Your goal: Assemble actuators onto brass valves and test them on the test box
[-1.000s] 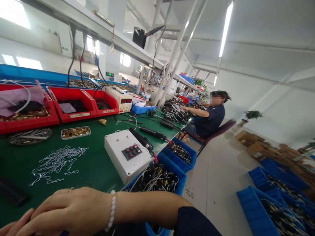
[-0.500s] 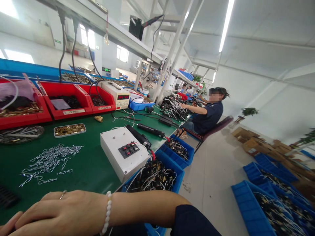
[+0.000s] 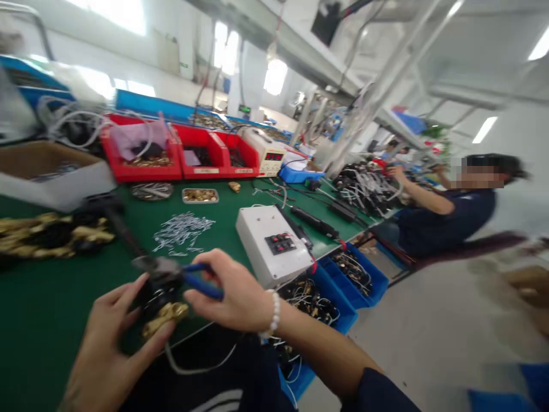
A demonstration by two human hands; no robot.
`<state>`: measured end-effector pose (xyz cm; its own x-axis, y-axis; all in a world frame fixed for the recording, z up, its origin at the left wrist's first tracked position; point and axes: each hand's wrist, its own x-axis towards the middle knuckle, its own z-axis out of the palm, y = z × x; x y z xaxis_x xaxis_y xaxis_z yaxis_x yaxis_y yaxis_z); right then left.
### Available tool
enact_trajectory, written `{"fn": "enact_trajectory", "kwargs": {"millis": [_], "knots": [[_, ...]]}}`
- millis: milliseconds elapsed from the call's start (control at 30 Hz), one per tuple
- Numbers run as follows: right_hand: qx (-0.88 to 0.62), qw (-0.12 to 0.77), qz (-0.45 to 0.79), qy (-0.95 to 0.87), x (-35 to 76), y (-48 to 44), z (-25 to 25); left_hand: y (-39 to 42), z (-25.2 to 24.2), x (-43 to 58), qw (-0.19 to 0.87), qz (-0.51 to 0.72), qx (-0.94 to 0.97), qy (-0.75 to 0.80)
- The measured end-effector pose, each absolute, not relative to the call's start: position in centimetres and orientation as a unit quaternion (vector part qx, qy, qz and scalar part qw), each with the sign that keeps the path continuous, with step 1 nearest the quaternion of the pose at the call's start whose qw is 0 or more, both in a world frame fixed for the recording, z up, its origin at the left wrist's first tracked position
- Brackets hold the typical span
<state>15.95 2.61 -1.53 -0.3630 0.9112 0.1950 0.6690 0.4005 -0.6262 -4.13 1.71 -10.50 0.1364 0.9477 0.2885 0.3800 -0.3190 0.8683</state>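
My left hand (image 3: 105, 343) holds a brass fitting (image 3: 165, 319) with a black upper part, thumb and fingers closed around it. From this piece a thin white cable (image 3: 195, 372) curves down over my lap. Blue-handled pliers (image 3: 203, 283) are gripped in my right hand (image 3: 238, 297). Their jaws are at the top of the black part; blur hides whether they touch it. Past my hands, a loose pile of silver wire clips (image 3: 182, 230) lies on the green tabletop (image 3: 141, 217).
A black holder (image 3: 122, 226) stands behind the pliers, beside several brass-and-black pieces (image 3: 55, 237). Red bins (image 3: 146, 171) line the back. A white switch box (image 3: 274, 246) sits right of the clips. Blue crates (image 3: 338, 312) flank the table. A co-worker (image 3: 450, 212) sits further along.
The view has swung left. My right hand, empty-looking at the lower left before, now grips the pliers. My left hand has come into view with the brass fitting.
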Motion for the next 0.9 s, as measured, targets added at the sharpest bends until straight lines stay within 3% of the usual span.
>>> {"fn": "enact_trajectory", "kwargs": {"millis": [133, 200, 333, 367, 533, 567, 700, 733, 767, 900], "knots": [[-0.505, 0.167, 0.197, -0.824, 17.7, 3.0, -0.8, 1.5, -10.7, -4.7, 0.355, 0.460, 0.646, 0.495], [-0.500, 0.231, 0.187, -0.813, 18.2, 3.2, -0.4, 1.9, -10.5, -4.6, 0.363, 0.466, 0.640, 0.492], [-0.515, 0.447, 0.109, -0.723, 17.9, 2.9, -1.2, 1.9, -9.9, -4.5, 0.385, 0.474, 0.634, 0.475], [-0.517, 0.458, 0.095, -0.717, 17.7, 2.9, -1.6, 1.9, -9.9, -4.5, 0.390, 0.475, 0.633, 0.470], [-0.500, 0.242, 0.138, -0.820, 18.1, 3.4, -1.2, 1.8, -9.9, -4.6, 0.415, 0.483, 0.623, 0.454], [-0.504, 0.257, 0.127, -0.815, 18.3, 3.6, -0.7, 1.8, -9.9, -4.6, 0.419, 0.484, 0.622, 0.451], [-0.511, 0.491, 0.058, -0.703, 18.6, 4.0, 0.1, 1.9, -9.9, -4.7, 0.416, 0.480, 0.625, 0.453], [-0.504, 0.508, 0.060, -0.696, 18.5, 4.0, -0.2, 1.9, -9.9, -4.7, 0.415, 0.479, 0.626, 0.455], [-0.497, 0.484, 0.076, -0.716, 18.4, 4.0, -0.6, 1.9, -9.8, -4.7, 0.415, 0.479, 0.626, 0.455], [-0.470, 0.232, 0.142, -0.840, 18.3, 4.3, -1.3, 2.0, -9.7, -4.7, 0.429, 0.480, 0.619, 0.449]]}}
